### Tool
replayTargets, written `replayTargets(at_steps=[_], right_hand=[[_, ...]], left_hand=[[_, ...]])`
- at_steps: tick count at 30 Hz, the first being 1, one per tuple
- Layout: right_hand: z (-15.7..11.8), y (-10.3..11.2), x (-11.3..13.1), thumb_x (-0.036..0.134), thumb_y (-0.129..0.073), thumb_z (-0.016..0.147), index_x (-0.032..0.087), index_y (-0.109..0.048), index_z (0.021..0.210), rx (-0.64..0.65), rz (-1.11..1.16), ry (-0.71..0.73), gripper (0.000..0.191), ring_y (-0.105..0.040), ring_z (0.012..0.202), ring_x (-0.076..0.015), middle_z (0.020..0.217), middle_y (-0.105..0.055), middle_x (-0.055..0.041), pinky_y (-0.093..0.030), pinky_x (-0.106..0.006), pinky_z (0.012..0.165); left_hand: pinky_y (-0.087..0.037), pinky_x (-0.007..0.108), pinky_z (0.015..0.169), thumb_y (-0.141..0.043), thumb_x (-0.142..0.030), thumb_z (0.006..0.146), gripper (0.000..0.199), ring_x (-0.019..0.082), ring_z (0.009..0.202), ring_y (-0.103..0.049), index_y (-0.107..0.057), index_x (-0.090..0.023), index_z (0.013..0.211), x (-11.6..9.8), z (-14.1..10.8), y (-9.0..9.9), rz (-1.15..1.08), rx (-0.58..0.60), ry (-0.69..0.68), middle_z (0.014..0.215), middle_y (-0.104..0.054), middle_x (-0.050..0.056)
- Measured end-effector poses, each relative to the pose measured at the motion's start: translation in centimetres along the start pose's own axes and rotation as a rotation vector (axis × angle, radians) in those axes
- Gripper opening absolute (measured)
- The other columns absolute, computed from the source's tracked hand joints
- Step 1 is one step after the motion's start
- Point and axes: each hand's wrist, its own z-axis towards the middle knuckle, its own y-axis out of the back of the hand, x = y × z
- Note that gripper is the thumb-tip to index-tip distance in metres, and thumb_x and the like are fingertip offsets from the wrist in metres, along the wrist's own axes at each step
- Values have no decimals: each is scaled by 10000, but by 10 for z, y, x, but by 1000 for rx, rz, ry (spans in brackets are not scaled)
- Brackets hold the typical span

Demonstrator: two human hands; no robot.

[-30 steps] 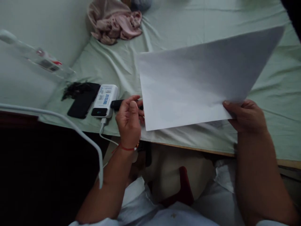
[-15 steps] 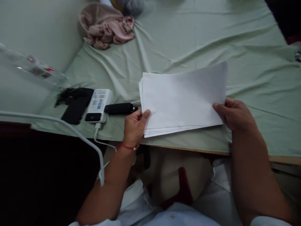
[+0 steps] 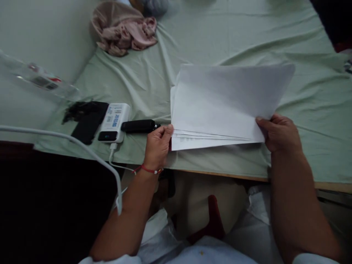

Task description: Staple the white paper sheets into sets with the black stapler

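A stack of white paper sheets (image 3: 220,101) is held up between both hands over the table's front part. My left hand (image 3: 158,146) pinches the near left corner, thumb on top, with a red string bracelet at the wrist. On the other side my right hand (image 3: 282,134) grips the right edge, its thumb pressed on the top sheet and the fingers behind. The sheets are fanned unevenly, and several edges show along the near side. Faint print is visible on a lower sheet near the left corner.
Left of the papers lie a black cylindrical device (image 3: 139,126), a white power bank (image 3: 114,123) with a cable, and a dark phone (image 3: 89,126). A pink cloth (image 3: 125,29) is bunched at the back on the green tablecloth (image 3: 209,44). A grey tube (image 3: 82,146) crosses the left foreground.
The stack's upper sheets have shifted up and to the right, and its near edges have spread apart. My right hand has moved slightly right; both hands keep hold of the paper.
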Motion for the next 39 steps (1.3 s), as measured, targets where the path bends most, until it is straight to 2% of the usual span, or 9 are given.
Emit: replayTargets(at_steps=[3, 6, 13, 17, 21, 28, 32, 35, 39], right_hand=[[-1, 1, 1, 93, -827, 622, 203, -798, 820, 2, 9, -28, 228, -678, 685, -147, 747, -765, -7, -562, -269, 712], [-2, 1, 2, 103, -838, 604, 191, -804, 808, 11, 0, -49, 224, -680, 684, -151, 739, -763, -14, -565, -269, 708], [-2, -2, 2, 112, -854, 564, 204, -800, 781, -16, -10, -28, 242, -667, 651, -153, 739, -775, -13, -565, -280, 680], [1, -1, 1, 155, -859, 582, 220, -779, 774, -78, -12, 29, 218, -672, 653, -172, 731, -767, -18, -564, -301, 671], [0, -2, 1, 185, -877, 587, 234, -722, 723, -62, -8, 34, 212, -692, 699, -192, 778, -784, -27, -570, -318, 675], [0, -2, 0, 192, -912, 579, 219, -752, 755, -39, -6, 4, 239, -696, 688, -193, 776, -779, -35, -568, -324, 678], [2, 2, 0, 172, -923, 581, 213, -790, 766, -18, 12, -23, 232, -662, 627, -157, 721, -759, -14, -553, -291, 649], [2, 3, 0, 169, -949, 512, 209, -791, 730, 6, -7, -79, 272, -650, 603, -140, 700, -761, -4, -543, -255, 601], [-1, 4, 1, 215, -962, 470, 197, -817, 737, 101, -70, -179, 304, -668, 606, -141, 700, -773, -7, -565, -234, 582]], left_hand=[[-406, 231, 491, -961, -622, 680, 509, 105, 536, -488, -666, -213, 741, -3, -1, -2, -42, 38, 12, 620, -595, -43], [-382, 229, 477, -980, -580, 660, 516, 94, 514, -468, -625, -205, 682, -4, -2, -1, 9, 25, 24, 599, -581, -41], [-367, 253, 463, -869, -757, 732, 591, 120, 524, -473, -634, -218, 673, -4, -2, -3, -19, 13, 34, 585, -557, -26], [-307, 245, 436, -960, -667, 655, 548, 103, 494, -423, -648, -218, 686, -7, -4, -4, -8, 125, 61, 581, -547, -39], [-261, 241, 463, -938, -641, 709, 576, 85, 507, -342, -594, -199, 577, -6, -4, -2, 103, 86, 7, 528, -459, -48], [-430, 260, 528, -917, -721, 696, 588, 143, 602, -568, -664, -192, 651, -2, -3, -2, 18, 49, 54, 610, -615, -5], [-607, 336, 679, -856, -765, 742, 586, 260, 836, -770, -742, -193, 798, -4, -3, -5, -149, 46, 101, 778, -774, 74], [-665, 397, 812, -772, -814, 787, 632, 309, 1004, -808, -774, -187, 867, -8, -2, -6, -273, 59, 142, 915, -827, 119], [-674, 427, 927, -968, -615, 659, 533, 336, 1082, -809, -798, -177, 910, -10, -3, -5, -272, 24, 168, 927, -847, 92]])
